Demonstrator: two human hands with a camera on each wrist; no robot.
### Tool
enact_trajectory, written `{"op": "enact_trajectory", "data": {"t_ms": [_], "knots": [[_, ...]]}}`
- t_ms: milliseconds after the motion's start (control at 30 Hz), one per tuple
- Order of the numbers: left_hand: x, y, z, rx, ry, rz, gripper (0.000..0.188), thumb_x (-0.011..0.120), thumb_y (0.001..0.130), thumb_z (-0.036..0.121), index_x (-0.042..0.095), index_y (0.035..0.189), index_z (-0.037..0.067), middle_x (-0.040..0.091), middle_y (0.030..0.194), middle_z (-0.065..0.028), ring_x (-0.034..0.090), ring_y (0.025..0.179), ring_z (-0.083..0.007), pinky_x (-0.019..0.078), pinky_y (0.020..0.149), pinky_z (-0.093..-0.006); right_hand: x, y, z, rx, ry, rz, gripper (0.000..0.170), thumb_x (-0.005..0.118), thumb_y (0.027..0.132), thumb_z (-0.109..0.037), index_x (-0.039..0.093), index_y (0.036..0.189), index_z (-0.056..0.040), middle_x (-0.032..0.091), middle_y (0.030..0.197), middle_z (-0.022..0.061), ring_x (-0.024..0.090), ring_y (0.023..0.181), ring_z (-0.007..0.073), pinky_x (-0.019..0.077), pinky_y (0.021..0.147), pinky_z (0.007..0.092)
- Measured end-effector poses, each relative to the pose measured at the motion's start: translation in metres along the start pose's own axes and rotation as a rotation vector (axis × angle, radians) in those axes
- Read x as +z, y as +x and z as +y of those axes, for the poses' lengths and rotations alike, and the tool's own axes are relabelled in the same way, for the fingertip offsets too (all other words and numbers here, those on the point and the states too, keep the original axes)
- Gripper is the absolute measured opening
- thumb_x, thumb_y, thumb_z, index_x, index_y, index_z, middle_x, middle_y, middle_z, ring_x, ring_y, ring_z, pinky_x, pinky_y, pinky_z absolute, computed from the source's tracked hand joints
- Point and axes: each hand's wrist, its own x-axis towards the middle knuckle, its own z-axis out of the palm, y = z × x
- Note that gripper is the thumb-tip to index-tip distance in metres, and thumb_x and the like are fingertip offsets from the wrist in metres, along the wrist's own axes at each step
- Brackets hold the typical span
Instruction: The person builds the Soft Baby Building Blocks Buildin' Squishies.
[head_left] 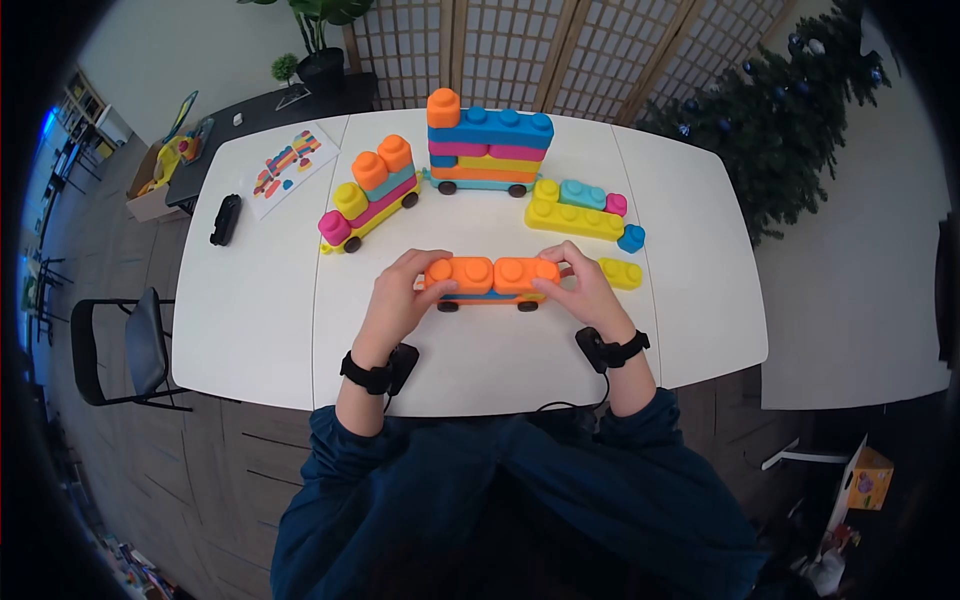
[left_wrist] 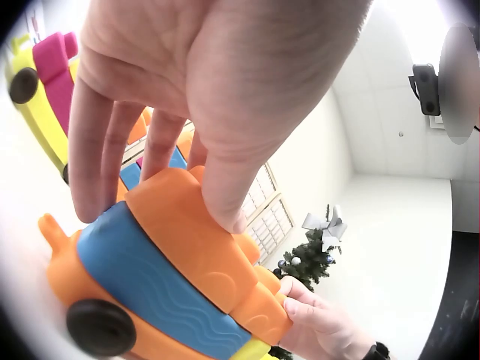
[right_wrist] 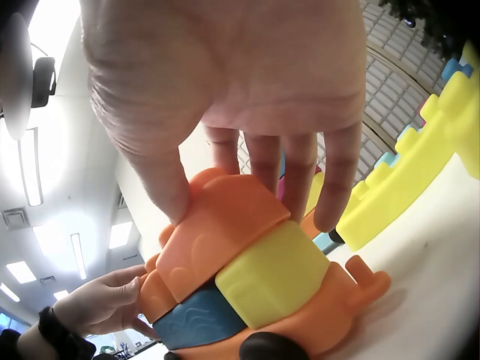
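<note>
An orange wheeled car base (right_wrist: 334,311) stands on the table in front of the person. A blue block (left_wrist: 157,274) sits on its left part and a yellow block (right_wrist: 274,274) on its right end. Two orange blocks lie end to end on top. My left hand (head_left: 393,298) grips the left orange block (head_left: 462,276), thumb on the near side and fingers on the far side. From the other end my right hand (head_left: 592,296) holds the right orange block (head_left: 515,276) the same way. Its fingertips hang over the far side in the right wrist view.
Behind stands a tall block car (head_left: 490,165), with a smaller block car (head_left: 372,195) to its left. Right of these lie a long yellow block (head_left: 572,219) bearing smaller blocks, a blue block (head_left: 631,238) and a yellow block (head_left: 621,274). A picture sheet (head_left: 290,170) and black object (head_left: 227,220) lie left.
</note>
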Motion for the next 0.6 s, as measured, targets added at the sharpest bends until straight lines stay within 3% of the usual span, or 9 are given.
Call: {"op": "enact_trajectory", "data": {"t_ms": [600], "knots": [[0.004,-0.003,-0.004,-0.013,-0.020,0.027,0.039,0.079,0.087,0.016,0.068,0.122,0.004,0.068,0.110,-0.0129,0.067,0.102,-0.0241,0.0634,0.076,-0.0326,0.012,-0.009,0.017,0.039,0.140,0.083,0.035,0.080,0.088,-0.021,0.058,0.113,-0.0080,0.067,0.115,0.0038,0.064,0.104,0.0143,0.0511,0.084,0.0293]]}}
